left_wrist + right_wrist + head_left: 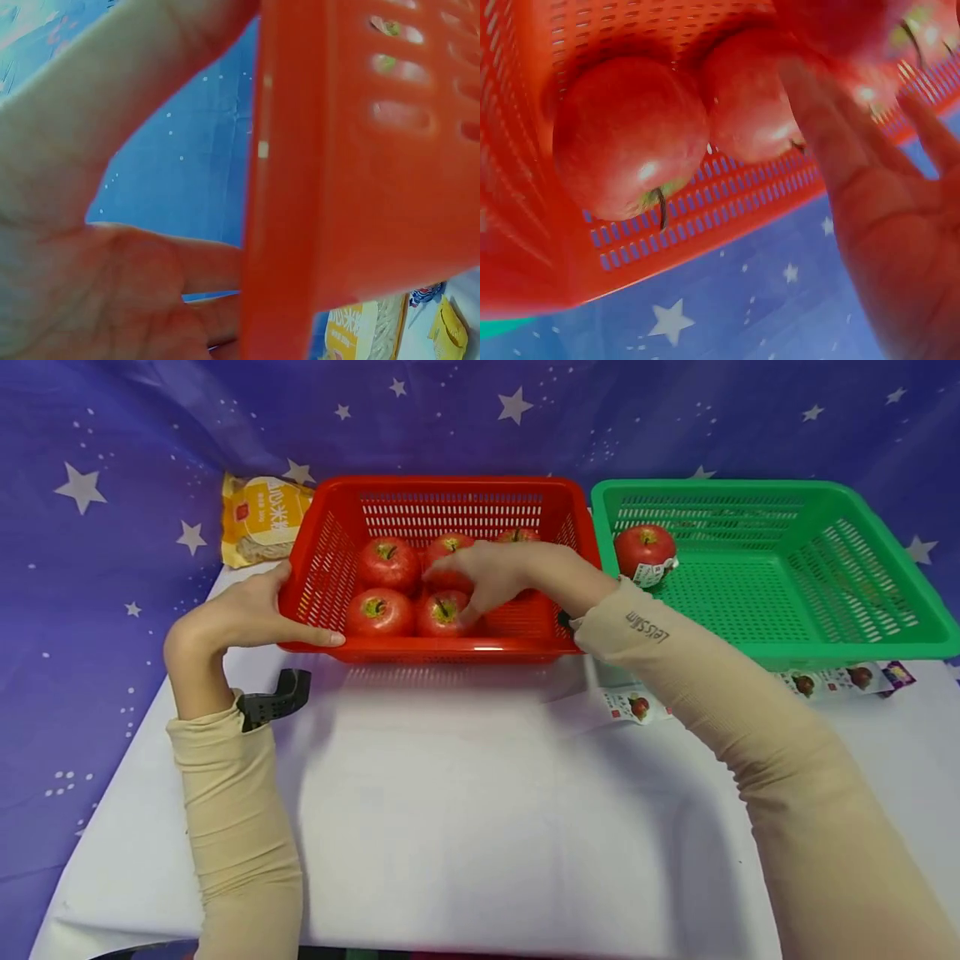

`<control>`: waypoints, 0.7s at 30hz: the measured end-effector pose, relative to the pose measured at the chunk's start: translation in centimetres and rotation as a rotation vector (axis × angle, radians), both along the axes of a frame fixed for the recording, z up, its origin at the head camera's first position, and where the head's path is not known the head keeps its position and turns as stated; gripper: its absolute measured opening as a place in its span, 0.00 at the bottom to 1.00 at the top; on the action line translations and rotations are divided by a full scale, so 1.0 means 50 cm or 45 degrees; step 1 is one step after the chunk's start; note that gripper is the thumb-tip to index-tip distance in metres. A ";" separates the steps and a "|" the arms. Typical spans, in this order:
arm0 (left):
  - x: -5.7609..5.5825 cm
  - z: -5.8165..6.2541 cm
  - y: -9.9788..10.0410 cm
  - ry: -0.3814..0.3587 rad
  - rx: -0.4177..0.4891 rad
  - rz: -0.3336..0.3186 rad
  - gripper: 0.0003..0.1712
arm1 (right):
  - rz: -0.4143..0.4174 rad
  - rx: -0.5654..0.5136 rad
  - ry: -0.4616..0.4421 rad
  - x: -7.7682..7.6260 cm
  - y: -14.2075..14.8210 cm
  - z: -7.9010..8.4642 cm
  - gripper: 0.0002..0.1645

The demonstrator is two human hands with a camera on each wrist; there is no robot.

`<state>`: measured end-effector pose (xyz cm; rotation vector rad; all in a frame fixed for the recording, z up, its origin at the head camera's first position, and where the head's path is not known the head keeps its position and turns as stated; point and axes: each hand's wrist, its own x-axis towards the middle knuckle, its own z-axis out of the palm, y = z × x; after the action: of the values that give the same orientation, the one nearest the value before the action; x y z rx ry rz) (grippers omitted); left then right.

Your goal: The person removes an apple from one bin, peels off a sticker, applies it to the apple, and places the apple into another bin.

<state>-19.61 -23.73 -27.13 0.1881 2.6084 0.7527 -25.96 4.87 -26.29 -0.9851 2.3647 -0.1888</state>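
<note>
My left hand (236,610) holds the front-left corner of the red basket (450,645). Its thumb lies along the front rim, and in the left wrist view the other fingertips are hidden behind the rim. Inside the basket stand several red apples, among them a front-left apple (379,612) and a back-left apple (388,565). Over them is my right hand (498,575), its fingers spread and reaching down beside a front apple (438,612). In the right wrist view the fingers (832,142) look extended near the apples, with no firm hold visible.
On the right a green basket (750,647) holds one apple (645,550) with a white label. A yellow food packet (262,522) lies behind the red basket's left side. Clear wrappers with apple prints (637,706) lie on the white tabletop (480,810). A starry purple cloth hangs behind.
</note>
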 end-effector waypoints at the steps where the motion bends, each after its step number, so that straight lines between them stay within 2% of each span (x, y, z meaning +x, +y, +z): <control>1: -0.001 -0.001 0.000 0.003 -0.010 0.000 0.62 | 0.030 0.066 -0.024 -0.002 -0.011 -0.007 0.45; 3: -0.001 -0.002 0.000 0.006 -0.025 0.001 0.63 | 0.079 0.154 -0.050 -0.007 -0.030 -0.023 0.43; 5: -0.002 -0.001 0.000 0.007 -0.022 0.002 0.63 | 0.108 0.180 -0.071 -0.012 -0.042 -0.038 0.42; 12: -0.006 0.003 0.005 0.028 -0.039 -0.044 0.68 | 0.128 0.148 -0.087 -0.028 -0.050 -0.063 0.42; 16: -0.005 0.001 0.004 0.047 -0.042 -0.046 0.67 | 0.150 0.111 -0.092 -0.032 -0.040 -0.051 0.43; 21: -0.004 0.001 0.003 0.065 -0.029 -0.039 0.67 | 0.027 -0.030 -0.175 -0.023 -0.011 0.001 0.47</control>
<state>-19.80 -23.59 -27.07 0.2430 2.6545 0.7167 -27.12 4.31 -26.25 -0.9755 2.2310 -0.2682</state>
